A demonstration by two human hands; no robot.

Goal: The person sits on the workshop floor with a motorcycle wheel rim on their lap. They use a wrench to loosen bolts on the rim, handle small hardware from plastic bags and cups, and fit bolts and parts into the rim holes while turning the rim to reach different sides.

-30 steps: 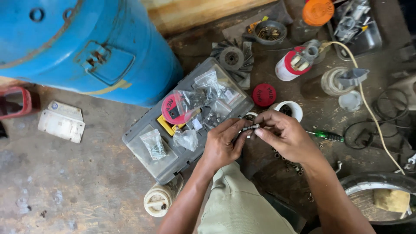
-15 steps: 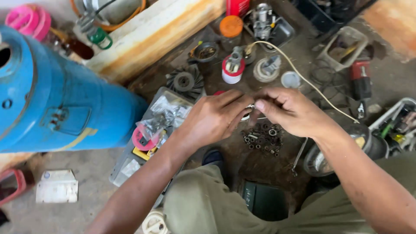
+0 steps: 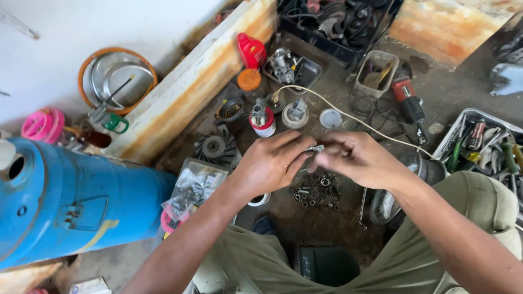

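Holding a small metal fitting pinched between the fingertips of both hands, above the dirty workshop floor. Left hand closing thumb and forefinger on the fitting's left end, remaining fingers curling loosely. Right hand gripping the fitting's right end with bent fingers, palm turning downward. Hovering directly over a small pile of nuts and washers lying on the floor, well apart from it in height as far as can be told.

Sitting just beyond the hands: a red-and-white spray can standing upright, a round grey part beside it, and a small clear lid to the right. Trailing across the floor from the round part toward the right, a white cord. Lying near the far edge, a red power tool and an open grey tub of odds and ends.

Resting to the left: a large blue cylinder tank on its side, a clear plastic organiser box with bagged small parts touching it, and a black finned impeller beyond the box. Sitting at the right edge, a metal tray of hand tools.
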